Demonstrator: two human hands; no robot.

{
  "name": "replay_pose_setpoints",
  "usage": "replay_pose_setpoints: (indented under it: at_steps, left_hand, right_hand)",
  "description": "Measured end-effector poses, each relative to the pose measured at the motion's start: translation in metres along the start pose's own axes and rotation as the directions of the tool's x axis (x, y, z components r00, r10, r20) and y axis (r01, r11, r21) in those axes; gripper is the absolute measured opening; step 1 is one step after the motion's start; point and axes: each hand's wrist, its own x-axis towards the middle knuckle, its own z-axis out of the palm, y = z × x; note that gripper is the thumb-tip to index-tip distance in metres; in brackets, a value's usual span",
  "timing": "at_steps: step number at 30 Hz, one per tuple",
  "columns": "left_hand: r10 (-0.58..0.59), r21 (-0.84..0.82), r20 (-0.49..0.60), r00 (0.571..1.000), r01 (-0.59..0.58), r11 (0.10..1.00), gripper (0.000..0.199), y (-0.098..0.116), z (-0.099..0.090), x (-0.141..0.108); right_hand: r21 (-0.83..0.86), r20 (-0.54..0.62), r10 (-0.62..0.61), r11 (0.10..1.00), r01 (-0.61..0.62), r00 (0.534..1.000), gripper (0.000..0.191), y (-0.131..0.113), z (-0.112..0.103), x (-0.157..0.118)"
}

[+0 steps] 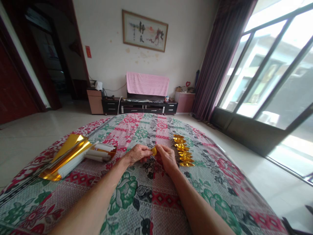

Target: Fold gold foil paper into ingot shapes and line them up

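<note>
A small piece of gold foil paper [154, 150] is pinched between my two hands above the middle of the cloth. My left hand [140, 153] grips it from the left with thumb and forefinger, and my right hand [166, 156] holds its right side. Fingers hide most of its shape. Just right of my right hand lies a row of several folded gold foil pieces [184, 150], pointed at their ends. To the left are curled gold foil sheets [70, 156] with pale backs, and rolled white-backed sheets [99, 152] beside them.
A flowered cloth [146, 189] in red, green and grey covers the round-edged table. Beyond it stand a low black cabinet [146, 107] and a pink cloth [147, 84] draped over something. Large windows [266, 71] and a dark curtain [215, 58] are on the right.
</note>
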Motion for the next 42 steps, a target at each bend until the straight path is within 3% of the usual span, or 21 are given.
replay_pose_setpoints:
  at_steps: [16, 31, 36, 42]
  left_hand:
    - [0.081, 0.025, -0.074, 0.994, -0.079, 0.997, 0.029, -0.003, 0.005, 0.002]
    - [0.092, 0.065, -0.05, 0.994, -0.089, 0.994, 0.031, -0.004, 0.01, 0.005]
    - [0.248, 0.233, -0.193, 0.949, -0.201, 0.952, 0.028, -0.005, 0.017, 0.007]
    - [0.402, 0.404, -0.288, 0.869, -0.27, 0.874, 0.023, -0.001, 0.022, 0.005]
  right_hand:
    - [0.088, -0.022, 0.032, 0.996, -0.03, 0.999, 0.035, 0.003, -0.001, 0.003]
    - [-0.02, -0.035, -0.039, 0.999, 0.038, 0.999, 0.035, 0.005, 0.001, 0.002]
    - [0.045, -0.064, -0.03, 0.998, 0.033, 0.997, 0.034, 0.003, 0.003, 0.001]
    - [0.139, 0.044, -0.02, 0.99, 0.014, 0.999, 0.031, -0.002, 0.0, 0.0]
